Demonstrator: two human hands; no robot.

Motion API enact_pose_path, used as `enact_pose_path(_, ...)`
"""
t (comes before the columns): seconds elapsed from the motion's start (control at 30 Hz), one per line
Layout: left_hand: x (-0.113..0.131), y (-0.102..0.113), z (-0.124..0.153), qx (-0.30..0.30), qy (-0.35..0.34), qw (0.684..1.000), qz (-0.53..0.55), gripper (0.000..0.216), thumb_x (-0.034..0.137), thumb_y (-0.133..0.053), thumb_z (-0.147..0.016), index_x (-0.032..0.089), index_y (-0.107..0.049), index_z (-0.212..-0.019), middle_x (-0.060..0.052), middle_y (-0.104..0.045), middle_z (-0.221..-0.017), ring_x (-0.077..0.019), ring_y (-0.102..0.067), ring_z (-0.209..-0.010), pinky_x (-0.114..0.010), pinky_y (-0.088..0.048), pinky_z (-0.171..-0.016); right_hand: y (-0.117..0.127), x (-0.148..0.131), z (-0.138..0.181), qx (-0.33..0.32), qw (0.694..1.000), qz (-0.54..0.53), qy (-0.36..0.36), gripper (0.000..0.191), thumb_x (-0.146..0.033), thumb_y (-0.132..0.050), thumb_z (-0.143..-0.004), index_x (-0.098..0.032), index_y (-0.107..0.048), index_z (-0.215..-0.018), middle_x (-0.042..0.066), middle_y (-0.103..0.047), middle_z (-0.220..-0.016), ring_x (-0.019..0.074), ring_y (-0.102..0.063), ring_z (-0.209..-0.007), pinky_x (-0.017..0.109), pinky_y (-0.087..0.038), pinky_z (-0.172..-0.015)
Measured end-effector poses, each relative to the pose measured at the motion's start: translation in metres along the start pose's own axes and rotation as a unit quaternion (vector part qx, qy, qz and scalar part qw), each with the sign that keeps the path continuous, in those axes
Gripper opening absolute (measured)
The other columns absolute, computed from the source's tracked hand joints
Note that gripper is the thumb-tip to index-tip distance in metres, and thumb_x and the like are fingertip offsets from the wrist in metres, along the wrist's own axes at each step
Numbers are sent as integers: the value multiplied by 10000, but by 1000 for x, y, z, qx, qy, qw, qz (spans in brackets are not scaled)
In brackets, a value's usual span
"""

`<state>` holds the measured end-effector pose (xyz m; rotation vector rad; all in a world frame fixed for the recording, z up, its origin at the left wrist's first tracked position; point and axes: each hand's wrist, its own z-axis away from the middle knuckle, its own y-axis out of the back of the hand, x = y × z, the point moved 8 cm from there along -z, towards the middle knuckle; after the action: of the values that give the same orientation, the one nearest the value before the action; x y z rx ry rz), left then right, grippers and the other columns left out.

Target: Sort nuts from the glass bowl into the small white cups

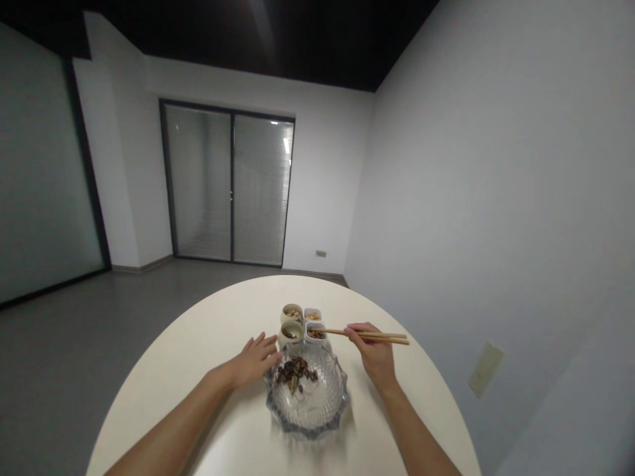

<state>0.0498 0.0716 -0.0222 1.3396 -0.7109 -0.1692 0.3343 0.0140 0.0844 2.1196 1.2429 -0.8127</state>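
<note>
My right hand (373,354) is closed around a pair of wooden chopsticks (381,337). Their tips reach left into a small white square bowl (316,324) holding brownish bits. My left hand (258,360) is open, fingers spread, beside the left rim of a clear glass bowl (322,410) with a scalloped edge. Dark dried pieces (296,371), some striped, lie toward that bowl's far left side. Just beyond it stands a round cream cup (290,333) with a little dark content. Whether my left fingertips touch the glass rim or the cup, I cannot tell.
Behind the nearer cups are another round cup (292,309) with pale pieces and another white square bowl (312,312) with yellowish bits. All stand on a round cream table (223,324). A white wall (496,198) rises close on the right; glass doors (231,192) are at the back.
</note>
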Motion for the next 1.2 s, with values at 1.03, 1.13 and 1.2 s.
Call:
enact_pose_path(1.03,-10,-6,-6,3,-1,1000,18,579,602,-188,-1041,293,-503,-1417,-51,-234,-1602,-363,-75,-1469,-589,-79,-1151,-38,-10,16,-150,989,-12,9,184,-398,-757,-787,-223,-735,-734,28,-701,-706,197,-649,-666,310,-543,-630)
enact_pose_path(1.13,-9,-5,-4,5,0,1000,21,577,599,-196,-1042,292,-480,-1439,-62,-232,-1602,-373,-81,-1466,-595,-81,-1147,-42,-10,18,-161,987,-20,5,171,-378,-760,-792,-217,-733,-741,27,-696,-713,189,-643,-659,299,-534,-615)
enact_pose_path(1.2,-10,-5,-4,4,1,1000,19,579,599,-192,-1042,290,-492,-1429,-64,-231,-1602,-375,-80,-1466,-596,-85,-1144,-43,-11,19,-166,986,-27,5,158,-365,-763,-795,-216,-736,-751,27,-695,-721,185,-640,-657,293,-530,-608)
